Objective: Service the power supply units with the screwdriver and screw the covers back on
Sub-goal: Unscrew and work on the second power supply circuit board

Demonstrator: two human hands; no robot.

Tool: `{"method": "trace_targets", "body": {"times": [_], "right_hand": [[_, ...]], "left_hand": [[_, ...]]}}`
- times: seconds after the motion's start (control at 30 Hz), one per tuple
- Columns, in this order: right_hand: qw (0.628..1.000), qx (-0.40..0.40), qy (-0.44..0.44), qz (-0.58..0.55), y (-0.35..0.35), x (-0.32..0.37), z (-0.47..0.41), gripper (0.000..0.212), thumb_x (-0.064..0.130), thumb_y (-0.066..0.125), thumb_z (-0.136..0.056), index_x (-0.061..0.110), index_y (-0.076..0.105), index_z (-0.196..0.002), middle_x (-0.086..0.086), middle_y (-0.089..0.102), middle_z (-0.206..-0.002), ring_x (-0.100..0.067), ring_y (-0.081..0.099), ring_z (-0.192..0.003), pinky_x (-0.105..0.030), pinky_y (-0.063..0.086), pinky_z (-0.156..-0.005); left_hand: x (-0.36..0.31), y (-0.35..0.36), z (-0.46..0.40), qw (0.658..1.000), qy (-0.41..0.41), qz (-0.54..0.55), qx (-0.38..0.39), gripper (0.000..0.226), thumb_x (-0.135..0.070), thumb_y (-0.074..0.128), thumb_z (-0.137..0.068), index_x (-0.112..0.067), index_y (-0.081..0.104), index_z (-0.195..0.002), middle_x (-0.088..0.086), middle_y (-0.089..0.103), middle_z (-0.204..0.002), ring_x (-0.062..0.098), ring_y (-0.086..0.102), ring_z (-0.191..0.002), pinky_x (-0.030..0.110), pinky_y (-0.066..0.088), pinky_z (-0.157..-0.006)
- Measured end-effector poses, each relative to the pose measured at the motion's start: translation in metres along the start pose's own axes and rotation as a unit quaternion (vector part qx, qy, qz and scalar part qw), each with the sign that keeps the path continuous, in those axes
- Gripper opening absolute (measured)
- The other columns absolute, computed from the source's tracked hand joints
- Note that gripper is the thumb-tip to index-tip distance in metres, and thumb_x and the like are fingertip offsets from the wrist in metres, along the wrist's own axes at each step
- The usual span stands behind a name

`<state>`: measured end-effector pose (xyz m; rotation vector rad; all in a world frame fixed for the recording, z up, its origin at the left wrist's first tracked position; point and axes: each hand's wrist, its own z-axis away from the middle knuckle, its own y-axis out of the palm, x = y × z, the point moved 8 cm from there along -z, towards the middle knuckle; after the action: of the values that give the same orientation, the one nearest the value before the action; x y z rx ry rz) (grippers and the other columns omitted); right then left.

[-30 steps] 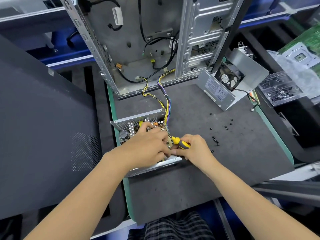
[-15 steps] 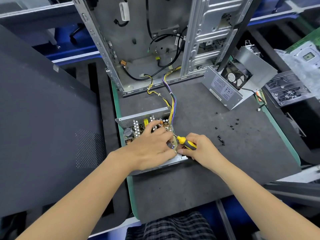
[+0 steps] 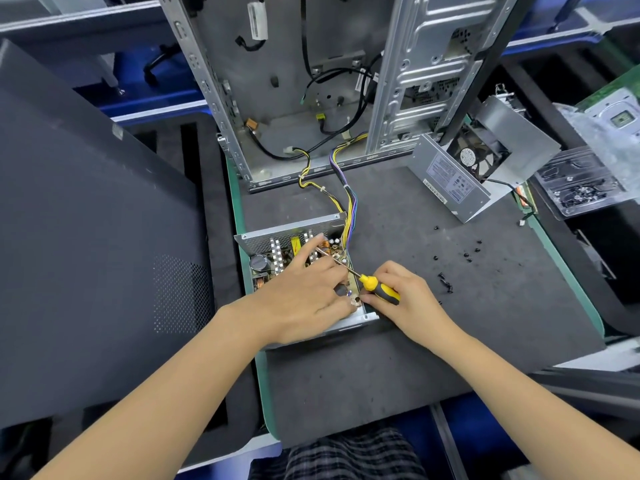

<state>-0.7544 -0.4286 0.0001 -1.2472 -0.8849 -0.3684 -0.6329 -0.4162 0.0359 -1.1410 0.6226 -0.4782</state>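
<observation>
while left hand [image 3: 304,292] steadies, right hand [image 3: 398,292] grips screwdriver [image 3: 375,288]

Uncovered power supply unit [image 3: 294,258] – yellow-black screwdriver [image 3: 375,289] angled inside.

computer case [image 3: 311,81] upright, open | black side panel [image 3: 86,237] left | screw tray [image 3: 581,188] right

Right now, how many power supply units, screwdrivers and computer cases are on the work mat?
Power supply units: 2, the open unit and the closed unit
Screwdrivers: 1, the screwdriver in the right hand
Computer cases: 1, the computer case
Total: 4
</observation>
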Motion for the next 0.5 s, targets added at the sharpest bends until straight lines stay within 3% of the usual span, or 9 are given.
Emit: {"method": "trace_targets", "body": {"times": [0.1, 0.23, 0.37, 0.5], "right_hand": [[0.999, 0.005, 0.018, -0.043, 0.001, -0.003, -0.001, 0.014, 0.018, 0.073, -0.082, 0.006, 0.070, -0.088, 0.005, 0.050, -0.085, -0.008, 0.047, -0.070, -0.013, 0.035, -0.062], [0.997, -0.005, 0.038, -0.065, 0.004, -0.003, -0.004, 0.013, 0.019, 0.076, -0.079, 0.010, 0.074, -0.088, 0.004, 0.053, -0.084, -0.010, 0.050, -0.069, -0.015, 0.038, -0.062], [0.996, 0.005, 0.038, -0.076, 0.005, -0.003, -0.004, 0.011, 0.017, 0.075, -0.081, 0.008, 0.072, -0.087, 0.000, 0.055, -0.082, -0.013, 0.051, -0.069, -0.020, 0.040, -0.063], [0.973, 0.004, 0.102, -0.207, 0.002, -0.018, 0.004, 0.009, 0.018, 0.066, -0.089, 0.020, 0.067, -0.080, 0.006, 0.057, -0.060, -0.011, 0.042, -0.046, -0.017, 0.036, -0.048]], "left_hand": [[-0.002, -0.001, 0.002, 0.999, 0.013, -0.031, 0.003, 0.043, -0.036, 0.022, -0.107, -0.017, 0.055, -0.085, -0.007, 0.038, -0.090, 0.013, 0.036, -0.101, 0.048, -0.007, -0.120], [-0.004, -0.002, 0.003, 0.998, 0.013, -0.063, 0.017, 0.054, -0.035, 0.014, -0.105, -0.028, 0.067, -0.106, -0.009, 0.034, -0.091, 0.011, 0.034, -0.106, 0.049, -0.011, -0.119], [-0.006, -0.006, 0.003, 0.998, 0.007, -0.062, 0.017, 0.086, -0.042, -0.013, -0.089, -0.033, 0.068, -0.115, -0.010, 0.036, -0.095, 0.008, 0.033, -0.112, 0.047, -0.017, -0.118], [-0.006, -0.007, 0.002, 0.999, 0.004, -0.031, 0.011, 0.093, -0.042, -0.017, -0.082, -0.032, 0.069, -0.116, -0.010, 0.044, -0.101, 0.007, 0.032, -0.120, 0.040, -0.026, -0.115]]}}
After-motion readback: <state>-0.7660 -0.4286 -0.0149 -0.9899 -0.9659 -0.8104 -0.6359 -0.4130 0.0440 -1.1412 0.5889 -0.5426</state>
